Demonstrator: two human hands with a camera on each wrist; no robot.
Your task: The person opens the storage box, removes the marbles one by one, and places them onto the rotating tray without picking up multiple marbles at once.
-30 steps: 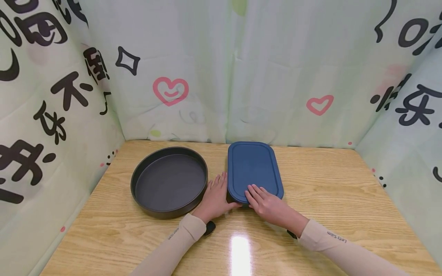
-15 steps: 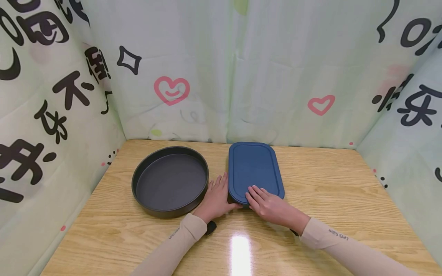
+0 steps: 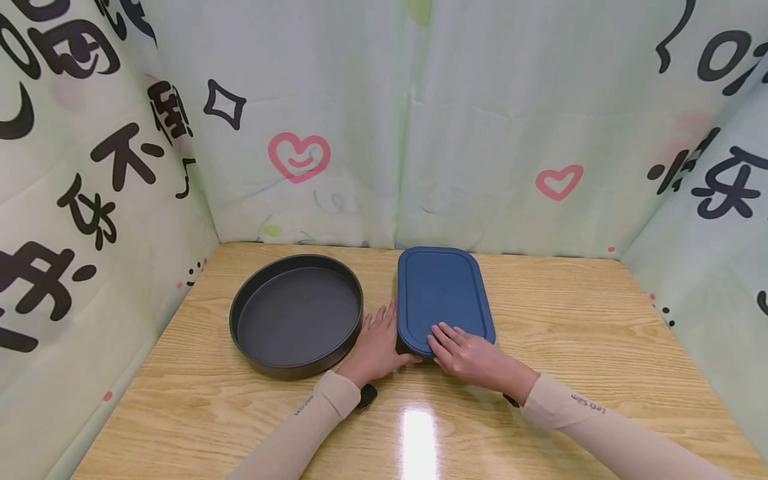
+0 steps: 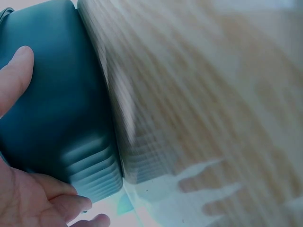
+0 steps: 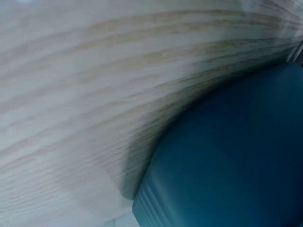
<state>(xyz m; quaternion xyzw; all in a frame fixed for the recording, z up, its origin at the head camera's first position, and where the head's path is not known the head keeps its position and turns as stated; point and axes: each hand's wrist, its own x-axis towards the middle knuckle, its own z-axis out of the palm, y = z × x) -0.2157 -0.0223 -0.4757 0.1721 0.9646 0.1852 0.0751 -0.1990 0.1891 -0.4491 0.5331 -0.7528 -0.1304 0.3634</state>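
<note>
A rectangular food container (image 4: 57,94) with a flat blue lid (image 3: 441,290) stands on the wooden table, lid on. My left hand (image 3: 375,347) holds its near left corner: the thumb lies across the near wall, and the fingers run along the left wall. In the left wrist view, the thumb (image 4: 19,75) and the fingertips meet smooth and ribbed parts of the wall. My right hand (image 3: 465,357) rests on the lid's near right part with fingers extended. The right wrist view shows the container's wall (image 5: 227,151) and the table, but no hand.
A round dark pan (image 3: 297,317) stands left of the container, close beside my left hand. The wooden table (image 3: 570,320) ends at printed curtains (image 3: 480,133) at the back and both sides. Light reflects off the table's near part.
Both hands keep their places on the container. The head view has shifted very slightly; the container, lid and pan have not visibly moved on the table.
</note>
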